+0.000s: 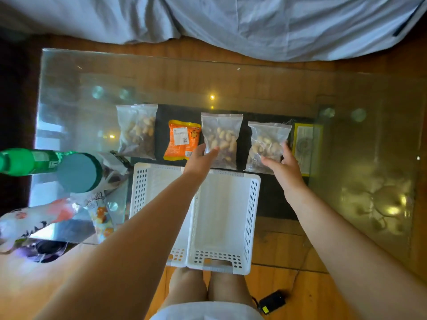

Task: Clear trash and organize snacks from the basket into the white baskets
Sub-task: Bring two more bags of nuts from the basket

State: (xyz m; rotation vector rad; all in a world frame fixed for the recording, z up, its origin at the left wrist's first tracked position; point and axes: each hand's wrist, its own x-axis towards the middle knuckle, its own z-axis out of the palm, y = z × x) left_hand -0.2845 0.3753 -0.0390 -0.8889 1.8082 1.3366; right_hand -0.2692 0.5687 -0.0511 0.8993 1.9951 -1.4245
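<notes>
Three clear zip bags of nuts lie in a row on the glass table: a left bag (138, 131), a middle bag (221, 132) and a right bag (266, 139). An orange snack packet (182, 141) lies between the left and middle bags. My left hand (200, 159) reaches over the baskets, its straight fingers touching the middle bag's lower left edge. My right hand (285, 166) is spread at the right bag's lower right corner, thumb along the bag's right side. Two white perforated baskets (253, 204) stand side by side at the table's near edge, the right one bare inside.
A green bottle (27, 160) and a teal-lidded can (77, 172) lie at the left, with snack packets (101, 214) and a patterned bag (27, 219) below them. A yellow-edged box (306, 144) sits right of the bags. A black adapter (272, 301) lies on the floor.
</notes>
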